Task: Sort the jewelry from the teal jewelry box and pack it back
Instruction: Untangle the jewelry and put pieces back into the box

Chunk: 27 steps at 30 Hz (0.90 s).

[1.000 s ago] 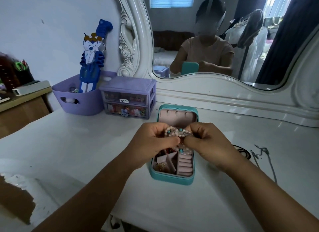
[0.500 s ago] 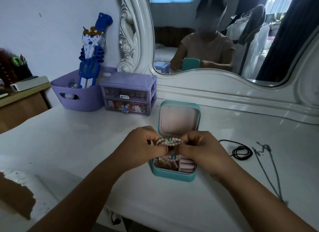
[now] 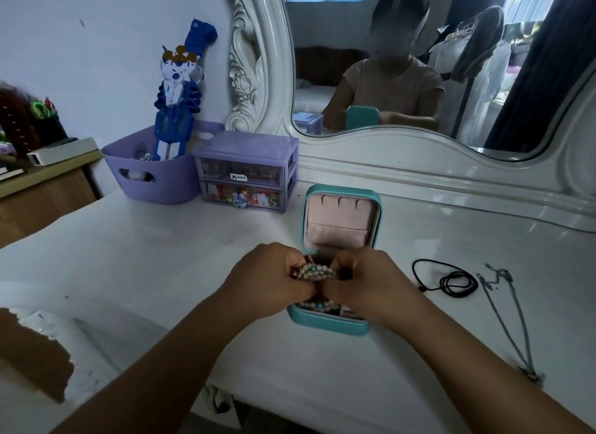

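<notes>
- Both hands have dropped lower toward the box since a second ago, and the bead strand now sits just above the compartments rather than up against the lid.
- A pearl bracelet (image 3: 314, 272) with small teal beads stretches between the two hands, directly over the near half of the teal jewelry box (image 3: 329, 324), which stands with its lid raised on the white dressing table (image 3: 161, 256).
- Its left end is pinched in the curled fingers of the left hand (image 3: 271, 282); the right hand (image 3: 367, 286) grips the other end the same way, probably to keep the strand untangled while it is sorted.
- More beads (image 3: 317, 305) lie in the box beneath the knuckles.
- Right of the box, well apart, lie a coiled black cord (image 3: 451, 280) and a silver chain necklace (image 3: 506, 317), apparently already taken out.
- Far left stand a purple drawer unit (image 3: 245, 172) and a purple basket (image 3: 151, 172).
</notes>
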{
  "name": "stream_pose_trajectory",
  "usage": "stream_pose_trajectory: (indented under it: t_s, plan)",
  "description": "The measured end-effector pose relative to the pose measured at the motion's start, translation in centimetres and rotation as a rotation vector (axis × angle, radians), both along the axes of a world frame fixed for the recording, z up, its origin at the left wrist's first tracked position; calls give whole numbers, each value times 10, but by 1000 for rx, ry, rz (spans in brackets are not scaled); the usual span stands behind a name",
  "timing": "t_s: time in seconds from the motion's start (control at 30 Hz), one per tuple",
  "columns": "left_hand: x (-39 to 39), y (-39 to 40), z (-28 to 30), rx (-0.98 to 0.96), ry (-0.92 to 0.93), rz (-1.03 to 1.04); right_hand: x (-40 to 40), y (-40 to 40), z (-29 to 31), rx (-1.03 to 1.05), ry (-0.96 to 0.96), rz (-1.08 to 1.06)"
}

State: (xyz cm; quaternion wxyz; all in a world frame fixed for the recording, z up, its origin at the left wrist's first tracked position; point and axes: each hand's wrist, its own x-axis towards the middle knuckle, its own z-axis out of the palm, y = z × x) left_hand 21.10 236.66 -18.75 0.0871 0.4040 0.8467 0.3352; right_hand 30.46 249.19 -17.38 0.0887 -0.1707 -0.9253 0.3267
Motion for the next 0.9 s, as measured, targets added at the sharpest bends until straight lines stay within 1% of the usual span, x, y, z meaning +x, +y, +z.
stream_pose_trajectory:
  t_s: [0.07,0.13,0.2,0.23,0.3,0.33,0.4,0.5,0.53,0.6,0.73,0.8,0.83,0.9]
  plan:
    - [2,1,0,1,-3,-7,-1,-2,2,29,-39,-14]
    - [1,-2,5,20,-143,-45,-1,-3,7,0,-87,16]
    - [-3,-8,12,1,-307,-86,1,0,13,-125,-162,78]
    - [-4,-12,16,-20,-357,-110,3,2,17,-199,-205,115]
    - [-4,-16,19,-41,-391,-167,6,7,23,-311,-256,181]
    - [-3,-18,19,-35,-385,-185,7,9,24,-326,-258,207]
    - [-2,-20,17,-5,-346,-206,6,10,23,-252,-228,239]
    - [0,-22,11,-5,-253,-236,4,10,13,19,-96,251]
    - [1,-22,11,-9,-227,-248,5,10,10,53,-64,256]
    - [2,-22,9,-12,-182,-285,6,7,3,38,-29,287]
    - [4,-18,3,-119,35,-296,5,2,-7,93,18,342]
    - [3,-14,-2,-134,111,-287,6,7,-2,48,-5,342]
    - [3,-13,-6,-126,148,-284,8,12,3,-37,-21,328]
    - [1,-11,-13,-28,173,-251,12,18,9,-222,-21,277]
